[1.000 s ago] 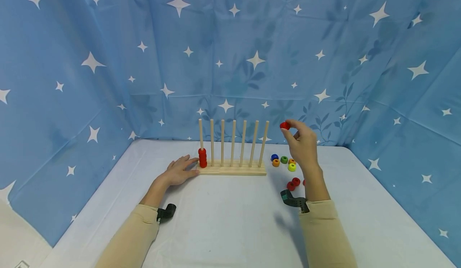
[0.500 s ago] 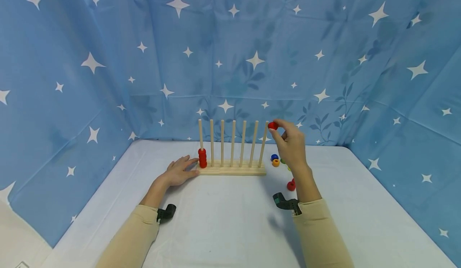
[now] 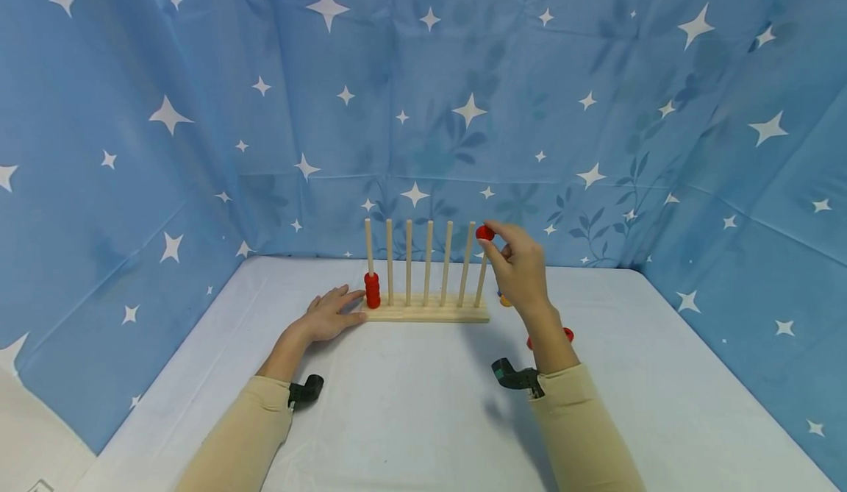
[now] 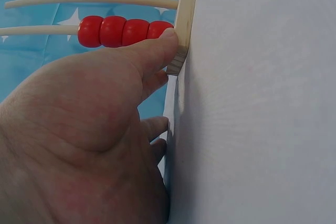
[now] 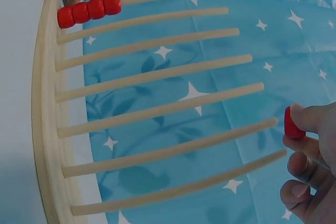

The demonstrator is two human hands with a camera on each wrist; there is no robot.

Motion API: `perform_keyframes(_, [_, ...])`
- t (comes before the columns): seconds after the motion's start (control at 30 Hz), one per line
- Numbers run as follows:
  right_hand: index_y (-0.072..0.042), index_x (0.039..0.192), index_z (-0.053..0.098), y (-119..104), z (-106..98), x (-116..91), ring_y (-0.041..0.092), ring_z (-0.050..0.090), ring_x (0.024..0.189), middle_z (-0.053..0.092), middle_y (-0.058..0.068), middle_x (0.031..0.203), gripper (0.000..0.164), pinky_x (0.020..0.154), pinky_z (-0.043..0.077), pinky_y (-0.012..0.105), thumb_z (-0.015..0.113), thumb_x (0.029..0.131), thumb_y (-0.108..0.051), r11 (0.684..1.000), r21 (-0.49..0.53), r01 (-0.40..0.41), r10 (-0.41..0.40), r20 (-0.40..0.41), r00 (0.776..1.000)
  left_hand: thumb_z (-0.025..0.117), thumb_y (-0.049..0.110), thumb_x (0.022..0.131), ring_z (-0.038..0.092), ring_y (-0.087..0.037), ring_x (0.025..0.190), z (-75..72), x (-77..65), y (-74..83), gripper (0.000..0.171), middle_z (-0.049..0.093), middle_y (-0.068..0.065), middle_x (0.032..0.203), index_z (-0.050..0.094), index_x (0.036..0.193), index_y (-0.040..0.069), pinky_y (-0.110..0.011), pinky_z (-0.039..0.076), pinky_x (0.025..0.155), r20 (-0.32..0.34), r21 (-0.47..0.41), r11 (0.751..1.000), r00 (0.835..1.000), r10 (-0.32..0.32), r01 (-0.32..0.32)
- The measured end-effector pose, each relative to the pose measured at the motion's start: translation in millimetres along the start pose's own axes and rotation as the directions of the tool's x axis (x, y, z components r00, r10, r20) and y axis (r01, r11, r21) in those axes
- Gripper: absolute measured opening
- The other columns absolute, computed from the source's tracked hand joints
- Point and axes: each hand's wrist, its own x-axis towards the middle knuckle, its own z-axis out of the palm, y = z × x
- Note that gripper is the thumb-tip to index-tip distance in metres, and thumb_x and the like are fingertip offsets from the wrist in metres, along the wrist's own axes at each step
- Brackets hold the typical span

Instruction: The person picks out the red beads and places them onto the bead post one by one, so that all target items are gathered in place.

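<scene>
A wooden peg stand point(image 3: 426, 315) stands on the table with a row of upright pegs. Several red beads point(image 3: 373, 290) are stacked on its leftmost peg; no beads show on the others. My left hand point(image 3: 327, 317) holds the left end of the base, thumb in front and forefinger behind, as the left wrist view point(image 4: 89, 103) also shows. Between thumb and forefinger, my right hand point(image 3: 523, 264) pinches a red bead point(image 3: 485, 234) level with the peg tops at the right end. The right wrist view shows that bead point(image 5: 294, 123) apart from the peg tips.
Loose red beads point(image 3: 567, 334) lie on the white table point(image 3: 410, 404), partly behind my right forearm. An orange bead point(image 3: 506, 301) peeks out beside the right hand, a sliver of blue by it. A blue star-patterned curtain point(image 3: 423, 109) rises behind the table.
My right hand has moved left with the red bead, from the right of the stand to the rightmost peg's top. Its arm now covers most loose beads. The left hand stays put.
</scene>
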Motion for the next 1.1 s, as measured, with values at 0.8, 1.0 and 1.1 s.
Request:
perform_keyframes(0.8, [-0.004, 0.131, 0.07, -24, 25, -1, 0.012, 0.04, 0.051, 0.074, 0.013, 0.113, 0.034, 0.049, 0.037, 0.025, 0.072, 0.1, -0.016, 0.999, 0.035, 0.026, -0.029, 0.067, 0.997, 0.059, 0.044, 0.105, 0.011, -0.05, 0.159, -0.5, 1.5, -2.9, 0.067, 0.019, -0.027, 0.171, 0.039, 0.162, 0.015, -0.071, 0.0, 0.125, 0.007, -0.009, 1.0, 1.0, -0.008, 0.008])
perform_keyframes(1.0, [-0.005, 0.131, 0.07, -32, 35, 1, 0.013, 0.04, 0.051, 0.074, 0.012, 0.113, 0.033, 0.048, 0.037, 0.026, 0.072, 0.1, -0.015, 0.996, 0.069, 0.05, -0.055, 0.071, 0.996, 0.058, 0.042, 0.106, 0.011, -0.05, 0.158, -1.0, 0.8, -0.6, 0.065, 0.02, -0.027, 0.17, 0.04, 0.162, 0.014, -0.071, 0.001, 0.124, 0.008, -0.007, 1.0, 1.0, -0.005, 0.005])
perform_keyframes(1.1, [-0.005, 0.13, 0.071, -35, 40, 2, 0.013, 0.041, 0.051, 0.074, 0.013, 0.112, 0.033, 0.048, 0.037, 0.026, 0.073, 0.099, -0.015, 0.996, 0.077, 0.051, -0.056, 0.068, 0.996, 0.058, 0.042, 0.105, 0.011, -0.051, 0.158, -1.5, 0.9, -0.2, 0.066, 0.02, -0.028, 0.17, 0.039, 0.162, 0.013, -0.072, 0.001, 0.124, 0.009, -0.008, 1.0, 1.0, -0.001, 0.001])
